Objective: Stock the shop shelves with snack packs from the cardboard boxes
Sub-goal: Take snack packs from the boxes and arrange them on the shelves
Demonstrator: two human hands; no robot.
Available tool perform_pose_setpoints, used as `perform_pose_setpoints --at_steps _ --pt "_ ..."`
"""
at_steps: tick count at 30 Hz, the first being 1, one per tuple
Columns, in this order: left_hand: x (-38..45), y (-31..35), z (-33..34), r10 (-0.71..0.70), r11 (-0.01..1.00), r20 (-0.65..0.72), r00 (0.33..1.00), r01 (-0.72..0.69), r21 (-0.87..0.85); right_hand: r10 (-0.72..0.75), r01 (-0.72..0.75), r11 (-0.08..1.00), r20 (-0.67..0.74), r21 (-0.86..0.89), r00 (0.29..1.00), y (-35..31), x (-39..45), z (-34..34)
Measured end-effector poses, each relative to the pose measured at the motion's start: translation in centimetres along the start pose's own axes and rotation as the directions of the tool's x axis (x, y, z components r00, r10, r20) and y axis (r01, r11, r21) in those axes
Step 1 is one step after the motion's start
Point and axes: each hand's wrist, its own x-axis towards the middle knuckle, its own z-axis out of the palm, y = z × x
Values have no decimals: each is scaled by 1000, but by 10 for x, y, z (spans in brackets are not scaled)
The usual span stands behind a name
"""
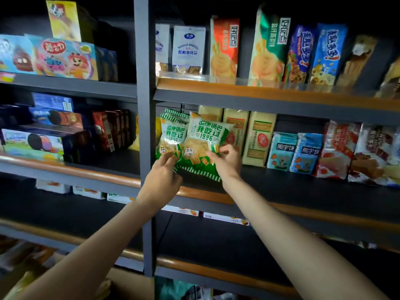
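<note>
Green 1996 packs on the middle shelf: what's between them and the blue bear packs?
Head view: upright yellow packs stand between the green 1996 packs and blue bear packs.

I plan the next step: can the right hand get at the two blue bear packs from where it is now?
Probably yes. The right hand holds a green pack on the same shelf, and the blue bear packs stand front-row further right; nothing blocks them, but the hand is occupied.

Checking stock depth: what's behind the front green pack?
More matching green packs stand behind the front green pack gripped by both hands. How many is hidden.
</note>
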Motion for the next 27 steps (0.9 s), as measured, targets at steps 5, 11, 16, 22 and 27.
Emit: perform_pose_setpoints --at_steps 5,11,16,22,27 --pt "42 -13 22 -127 968 291 948 55 245 -25 26 1000 114 -7 993 3 33 70" --pt "61 -27 44 -294 937 291 910 216 273 28 -7 998 373 -58 927 21 55 106" --pt "44 -28 42 -261 950 238 936 204 237 37 -58 997 393 41 919 29 46 93" --pt "-58 -53 -7 75 996 -93 993 -78 -30 -489 472 869 113 149 865 -3 -19 68" --pt "-172 -123 -38 -461 887 -224 859 450 -103 -670 634 738 352 231 653 -12 -120 108"
